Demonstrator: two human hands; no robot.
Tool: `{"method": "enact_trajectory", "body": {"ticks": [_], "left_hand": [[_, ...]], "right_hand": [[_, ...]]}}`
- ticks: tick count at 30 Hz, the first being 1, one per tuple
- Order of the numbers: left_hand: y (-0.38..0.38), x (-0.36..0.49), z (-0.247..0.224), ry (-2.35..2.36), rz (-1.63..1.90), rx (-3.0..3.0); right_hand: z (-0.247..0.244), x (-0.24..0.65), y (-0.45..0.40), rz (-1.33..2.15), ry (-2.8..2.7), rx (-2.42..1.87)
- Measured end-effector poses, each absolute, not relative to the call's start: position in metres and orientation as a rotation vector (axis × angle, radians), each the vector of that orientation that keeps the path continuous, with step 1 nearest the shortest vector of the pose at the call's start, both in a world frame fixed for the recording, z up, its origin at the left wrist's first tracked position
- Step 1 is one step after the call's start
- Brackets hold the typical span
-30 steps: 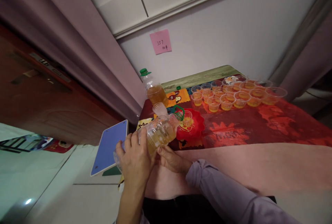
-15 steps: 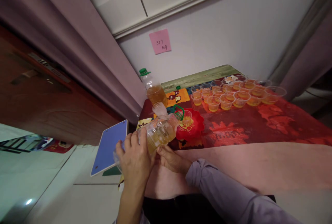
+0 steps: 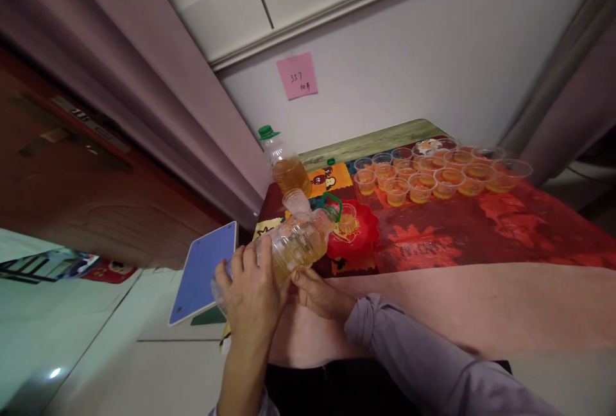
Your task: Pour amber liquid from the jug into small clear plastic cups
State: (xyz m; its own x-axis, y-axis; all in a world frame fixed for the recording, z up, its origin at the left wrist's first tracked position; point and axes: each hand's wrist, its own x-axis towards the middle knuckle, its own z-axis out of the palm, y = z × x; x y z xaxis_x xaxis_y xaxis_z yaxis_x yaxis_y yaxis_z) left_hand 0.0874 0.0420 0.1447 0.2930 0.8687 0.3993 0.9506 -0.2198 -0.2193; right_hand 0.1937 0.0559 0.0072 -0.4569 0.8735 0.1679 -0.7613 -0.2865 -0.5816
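Tilted to the right, a clear plastic bottle with yellowish liquid and a green handle ring lies in both my hands. My left hand is wrapped over its body near the base. From below, my right hand supports it, thumb against the side and other fingers partly hidden. The bottle's mouth is over a clear plastic cup, which stands on a red scalloped plate. Behind the bottle, clear cups show, partly hidden by it.
Rows of clear cups with orange-yellow liquid stand at the table's back right. A second bottle with a green cap stands at the back left. Near it lies a loose green cap. A blue board is left of the table.
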Motion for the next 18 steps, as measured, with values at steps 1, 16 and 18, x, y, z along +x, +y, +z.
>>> {"method": "enact_trajectory", "body": {"ticks": [1,16,18], "left_hand": [[0.043,0.086,0.143,-1.628,-0.290,-2.154],[0.116,0.038,0.053,-2.073,-1.726,-1.729],[0.122,0.040,0.033,-2.085,-1.880,-1.671]], "right_hand": [[0.007,0.194,0.057,1.900,-0.751,-0.236],[-0.014,0.195,0.080,1.312,-0.945,-0.836],[-0.016,0.193,0.078,1.263,-0.974,-0.899]]}}
